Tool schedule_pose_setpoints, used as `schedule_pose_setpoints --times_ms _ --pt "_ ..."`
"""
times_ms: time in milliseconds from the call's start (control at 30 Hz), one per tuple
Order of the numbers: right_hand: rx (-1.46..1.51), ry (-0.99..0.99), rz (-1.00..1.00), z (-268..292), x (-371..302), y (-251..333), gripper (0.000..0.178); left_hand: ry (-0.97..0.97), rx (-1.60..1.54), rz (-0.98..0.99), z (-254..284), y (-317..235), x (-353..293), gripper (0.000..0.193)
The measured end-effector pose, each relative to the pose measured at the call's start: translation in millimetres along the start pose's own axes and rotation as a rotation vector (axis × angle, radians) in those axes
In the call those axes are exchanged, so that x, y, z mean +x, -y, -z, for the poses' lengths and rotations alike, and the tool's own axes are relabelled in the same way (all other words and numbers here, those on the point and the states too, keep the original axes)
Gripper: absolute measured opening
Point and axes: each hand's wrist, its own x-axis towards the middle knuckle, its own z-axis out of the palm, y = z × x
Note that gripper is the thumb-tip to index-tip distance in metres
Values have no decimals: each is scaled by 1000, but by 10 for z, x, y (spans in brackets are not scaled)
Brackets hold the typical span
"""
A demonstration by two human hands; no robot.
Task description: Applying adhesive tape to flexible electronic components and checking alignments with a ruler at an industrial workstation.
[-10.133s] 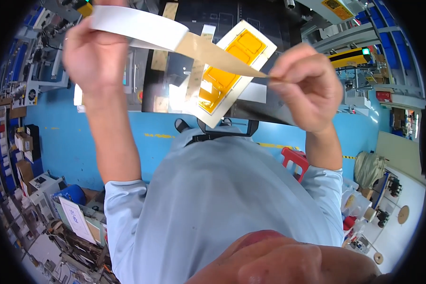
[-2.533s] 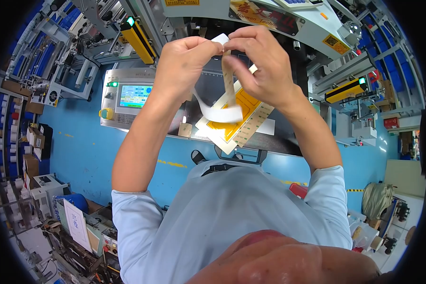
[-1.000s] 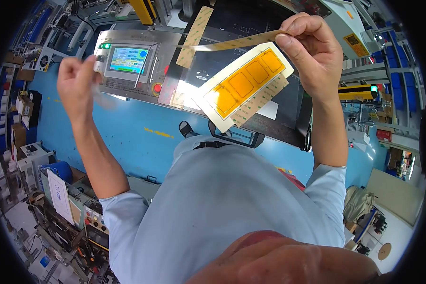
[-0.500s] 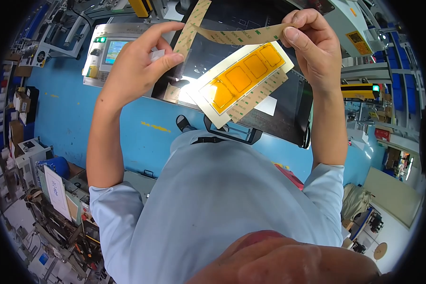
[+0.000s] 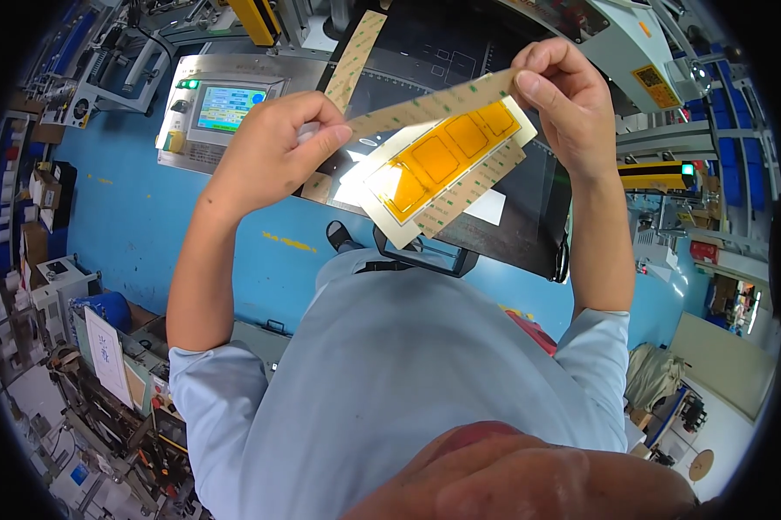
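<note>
Worktable: a black, glossy worktable (image 5: pixel 533 234) with fine pale outlines and a ruled scale on its top.
Room: a workshop with a blue floor (image 5: pixel 130 225) and crowded shelving (image 5: pixel 18 225) at the far left.
Touchscreen: a lit touchscreen (image 5: pixel 227 108) in a metal console, left of the worktable.
Light bars: a yellow light bar (image 5: pixel 659 176) at the right, another at the far left, cut by the upper edge.
Orange panel: an orange panel (image 5: pixel 434 160) on a cream backing lies slantwise on the worktable, a printed adhesive strip (image 5: pixel 473 191) along its near right edge.
Tape strip: a tan tape strip (image 5: pixel 438 106) stretches between the hands, above the panel's far part, blocking some of it.
Right hand: the right hand (image 5: pixel 568 104) pinches the strip's right end between thumb and forefinger.
Left hand: the left hand (image 5: pixel 282 147), fingers curled, pinches its left end.
White scrap: a white scrap (image 5: pixel 306 132) among the left fingers, mostly hidden; its kind is unclear.
Paper: a white paper piece (image 5: pixel 486 208), partly covered by the adhesive strip.
Stool: a red stool (image 5: pixel 532 332), largely hidden by the person's body.
</note>
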Motion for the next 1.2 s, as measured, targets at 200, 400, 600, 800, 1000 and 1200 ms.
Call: schedule_pose_setpoints --times_ms 200,400,600,800,1000,1200 --pt "-299 -89 -155 111 137 -467 9 108 -64 190 -101 -39 -13 20" --pt "-627 -102 -255 -17 185 -648 16 105 -18 261 -302 119 57 28" --pt "-736 -122 -439 -89 261 -506 15 137 -88 360 -331 145 78 29" --pt "-889 -111 -505 -223 310 -332 16 157 -50 382 -384 198 132 28" --pt "-892 -61 -583 -160 358 -364 16 227 36 461 -347 135 188 30" --pt "-892 -36 -660 -209 408 -264 16 197 137 385 -361 159 221 31"
